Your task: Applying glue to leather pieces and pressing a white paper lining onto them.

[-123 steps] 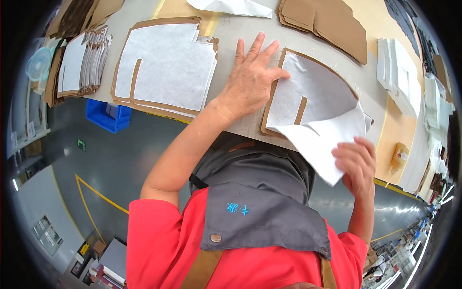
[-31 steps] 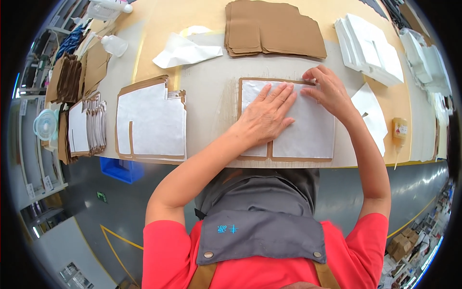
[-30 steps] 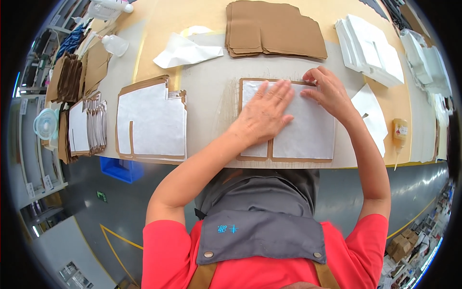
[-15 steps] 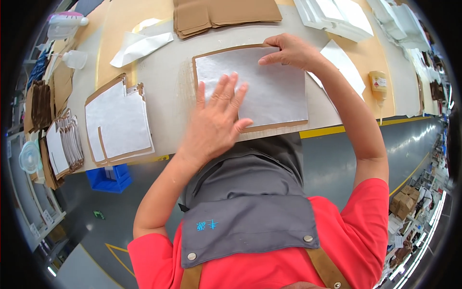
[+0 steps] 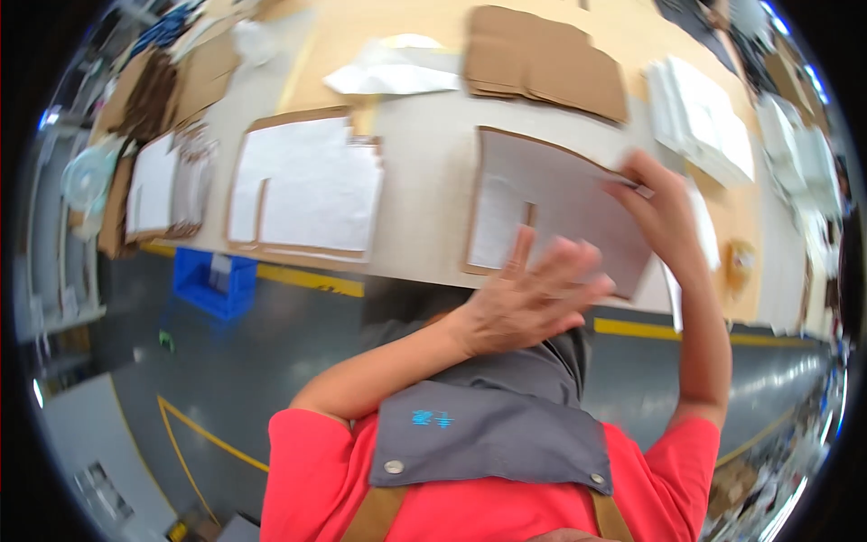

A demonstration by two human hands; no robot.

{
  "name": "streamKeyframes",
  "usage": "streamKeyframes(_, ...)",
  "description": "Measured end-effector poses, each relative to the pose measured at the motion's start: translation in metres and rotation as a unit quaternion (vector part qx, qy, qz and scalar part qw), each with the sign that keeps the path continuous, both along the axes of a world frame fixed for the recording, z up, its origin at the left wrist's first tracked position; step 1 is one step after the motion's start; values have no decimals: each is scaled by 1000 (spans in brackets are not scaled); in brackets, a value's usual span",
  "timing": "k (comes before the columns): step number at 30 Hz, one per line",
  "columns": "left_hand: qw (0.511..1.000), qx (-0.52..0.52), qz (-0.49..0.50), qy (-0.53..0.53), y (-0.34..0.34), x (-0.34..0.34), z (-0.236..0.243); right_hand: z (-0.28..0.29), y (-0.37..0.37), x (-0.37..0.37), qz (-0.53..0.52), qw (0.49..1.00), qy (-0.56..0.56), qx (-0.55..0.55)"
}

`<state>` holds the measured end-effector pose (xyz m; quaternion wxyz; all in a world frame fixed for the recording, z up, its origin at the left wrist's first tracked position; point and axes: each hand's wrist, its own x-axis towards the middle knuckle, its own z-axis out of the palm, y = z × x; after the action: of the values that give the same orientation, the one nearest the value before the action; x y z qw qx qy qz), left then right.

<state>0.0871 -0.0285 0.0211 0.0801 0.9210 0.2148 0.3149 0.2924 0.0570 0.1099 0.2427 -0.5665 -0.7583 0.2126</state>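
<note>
A brown panel faced with a white sheet [image 5: 551, 190] lies on the table in front of me, a narrow slot near its lower edge. At its upper right corner, my right hand [image 5: 664, 203] pinches the edge between thumb and fingers. My left hand [image 5: 537, 294] hovers at the panel's lower edge, fingers stretched out, blurred by motion and hiding part of that edge. To the left lies a stack of similar white-faced brown panels [image 5: 307, 190] with a notched corner and a slot.
Bare brown panels [image 5: 542, 63] are stacked at the back. White sheets [image 5: 704, 117] pile at the right, near an amber bottle [image 5: 741, 262]. A crumpled white sheet [image 5: 393, 72] lies back left. More panels [image 5: 153, 185] stand far left; a blue bin [image 5: 215, 282] sits below the table edge.
My view has swung, so the table's contents sit further right. My left hand has swept across the panel to its lower right edge, uncovering the slot. The right hand stays at the upper right corner.
</note>
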Motion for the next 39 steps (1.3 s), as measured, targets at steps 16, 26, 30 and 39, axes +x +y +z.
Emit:
streamKeyframes(16,694,-431,372,-440,43,-304,78,-1,86,-214,113,923,251,-268)
streamKeyframes(26,776,-171,600,-91,65,-340,34,-69,143,-140,73,986,-72,131)
streamKeyframes(30,841,-178,496,-117,97,-297,45,-90,153,-102,87,958,-197,191)
streamKeyframes(39,857,-397,273,-183,182,-170,56,-90,163,-96,118,948,-194,222)
